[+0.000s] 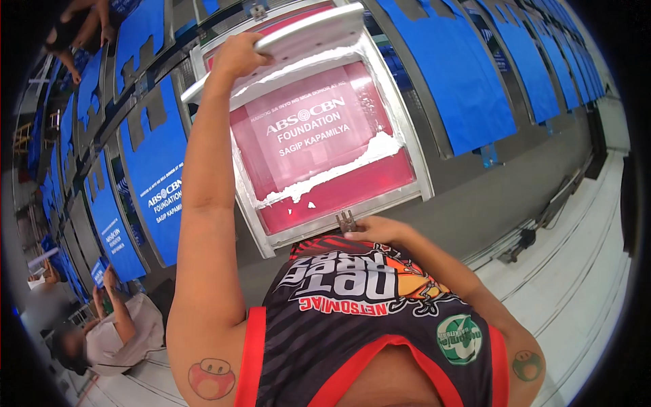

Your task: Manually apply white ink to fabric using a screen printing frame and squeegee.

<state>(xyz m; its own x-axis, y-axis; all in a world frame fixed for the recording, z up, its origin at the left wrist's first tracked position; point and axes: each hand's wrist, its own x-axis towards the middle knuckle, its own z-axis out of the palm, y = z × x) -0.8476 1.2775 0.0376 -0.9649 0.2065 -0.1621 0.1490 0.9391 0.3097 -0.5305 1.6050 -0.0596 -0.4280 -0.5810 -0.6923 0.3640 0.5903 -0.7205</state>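
Note:
My left hand (pixel 241 55) is closed on the upper left part of a long, pale squeegee (pixel 312 32), which is tilted across the far part of a screen-printing frame (pixel 419 163). White ink (pixel 369 154) lies along the squeegee's lower edge and in a ragged band on the frame's reddish mesh (pixel 332 193), which bears white lettering. At the frame's near edge, beside my body, my right hand (pixel 381 229) is closed around a dark pronged bracket (pixel 346 221). Its lower fingers are partly hidden against my jersey.
Blue plastic bags (pixel 447 74) lie flat on rows of dark boards to both sides; printed ones (pixel 159 183) are at the left. A person (pixel 125 332) at lower left holds a blue piece. Another person's arm (pixel 102 20) shows at upper left. White flooring (pixel 576 271) spreads right.

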